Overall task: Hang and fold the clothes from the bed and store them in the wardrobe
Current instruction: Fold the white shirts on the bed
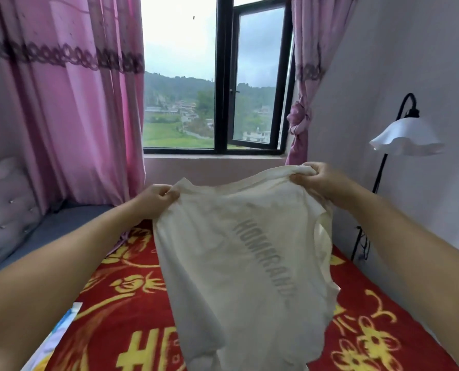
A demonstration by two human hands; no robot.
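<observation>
A: What is showing, left to right?
B: 2 pink curtains (62, 103), 1 window (217, 76), 1 lamp (407, 137), 1 red blanket (121, 303).
A: And the hands?
B: The left hand (156, 200) and right hand (316, 180) are pinching 1 white shirt (239, 263), holding it up over the blanket.
</observation>
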